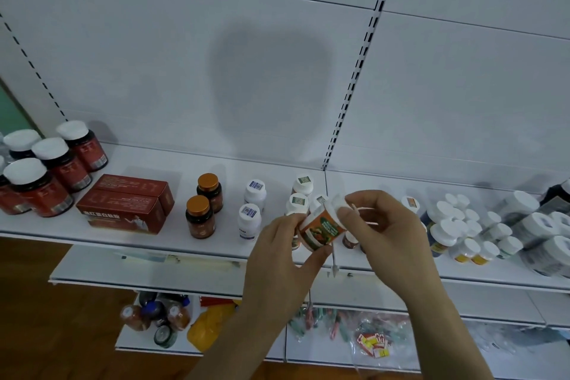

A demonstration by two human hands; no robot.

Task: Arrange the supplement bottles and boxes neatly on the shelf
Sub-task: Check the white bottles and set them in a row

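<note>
From the head camera I see both hands raised just in front of the white metal shelf [216, 244], at its near edge. My left hand [279, 259] curls around a small tilted bottle with an orange-green label and white cap [322, 227]; my right hand [382, 225] pinches its cap end, I think. Far left stand red-labelled dark jars [46, 176], beside two red boxes [126, 202]

Matt white metal shelf [160, 160], glossy red cardboard boxes [123, 207], white plastic caps [24, 170].
</note>
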